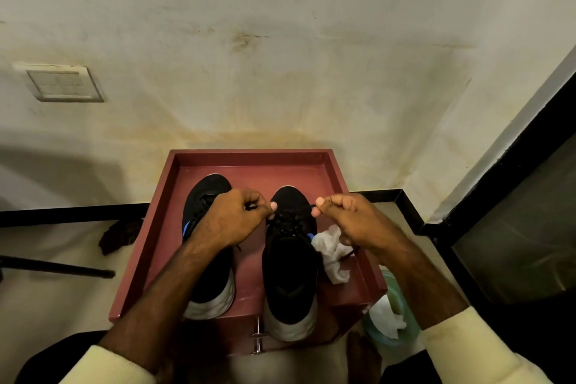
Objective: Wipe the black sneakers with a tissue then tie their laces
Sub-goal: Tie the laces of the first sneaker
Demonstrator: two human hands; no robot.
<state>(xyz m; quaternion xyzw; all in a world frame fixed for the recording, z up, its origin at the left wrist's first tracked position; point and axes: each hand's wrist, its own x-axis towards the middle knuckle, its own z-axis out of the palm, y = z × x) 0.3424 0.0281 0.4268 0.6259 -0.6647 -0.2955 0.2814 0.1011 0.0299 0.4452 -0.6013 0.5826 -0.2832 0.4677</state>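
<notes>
I see left hand (232, 220) and right hand (355, 221) each pinching a lace end (307, 206); the sneaker (290, 274) lies lengthwise between both grips.

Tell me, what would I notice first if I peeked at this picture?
Two hands in the middle: the left hand and right hand each pinch a black lace of the right sneaker, stretched out sideways. It stands beside the left sneaker in a red tray by the wall, with a crumpled white tissue next to it.
</notes>
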